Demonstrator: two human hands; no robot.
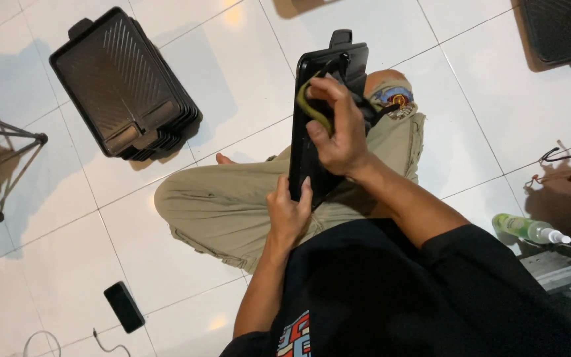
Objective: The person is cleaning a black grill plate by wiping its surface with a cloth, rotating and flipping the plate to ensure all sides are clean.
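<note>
Here the right hand's fingers [330, 99] are clamped on a green scrub pad [312, 108], apparently pressing it against the upright black tray [308, 162]; the left hand [288, 213] grips the tray's lower edge above the lap, a stack of trays [123, 86] lying well apart on the floor.

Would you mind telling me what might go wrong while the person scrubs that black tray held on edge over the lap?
The black tray stands on edge, steadied only by the left hand at its lower end, so it might slip onto the tiled floor. The right hand presses the green scouring pad hard, which could tip it. The stack of trays nearby could be knocked.
</note>
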